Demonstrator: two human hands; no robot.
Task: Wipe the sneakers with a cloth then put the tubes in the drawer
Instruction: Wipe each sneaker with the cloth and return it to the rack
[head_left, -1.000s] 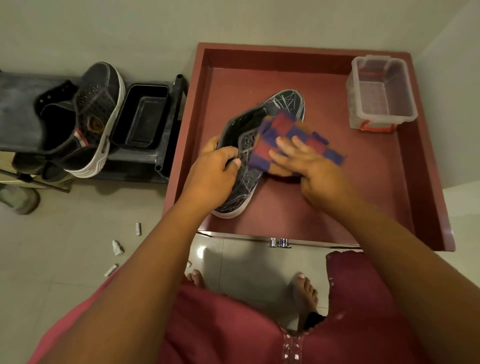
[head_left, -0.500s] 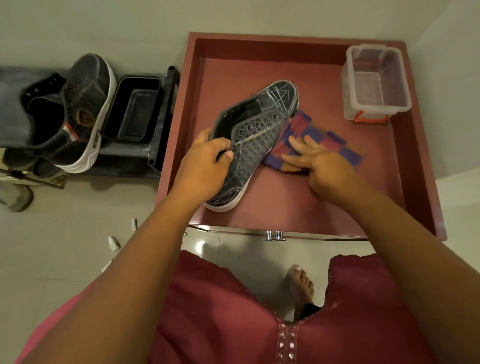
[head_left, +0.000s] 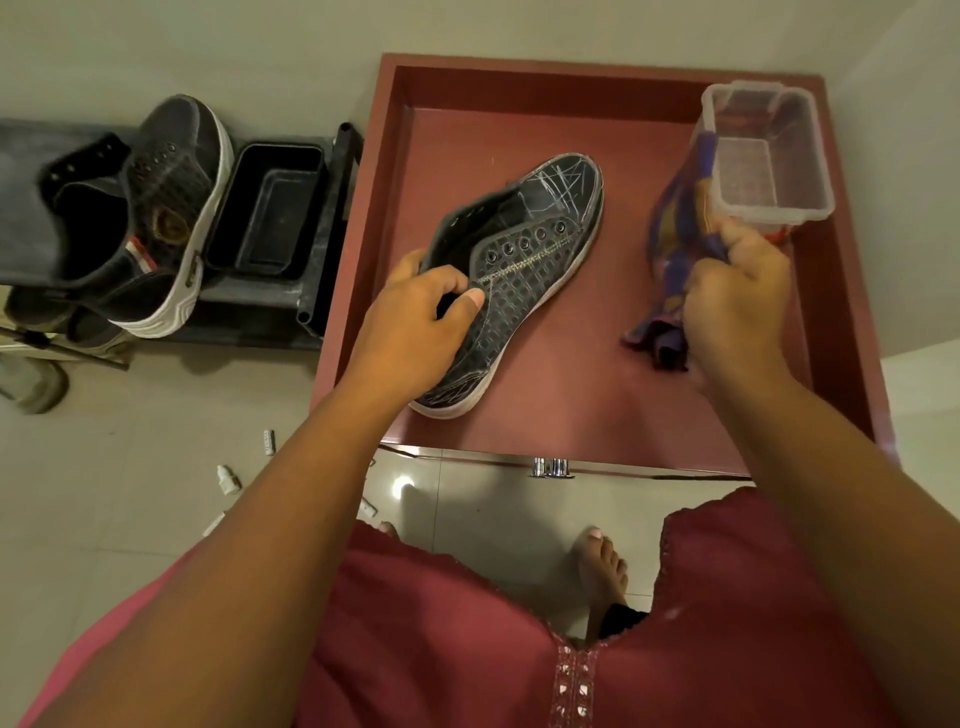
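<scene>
- The right hand (head_left: 737, 291) had lifted the cloth (head_left: 675, 244) off the sneaker (head_left: 524, 260), fingers bunched around it, beside the clear box (head_left: 763, 156).
- The left hand (head_left: 415, 332) still gripped the sneaker's collar.

Sneaker and cloth held over open red drawer.

Left hand (head_left: 415, 332) gripping dark sneaker (head_left: 524, 260) at its collar; right hand (head_left: 737, 291) clutching bunched cloth (head_left: 670, 228) beside clear plastic box (head_left: 763, 150) inside drawer (head_left: 587, 384); small tubes (head_left: 268, 442) lying on floor.
</scene>
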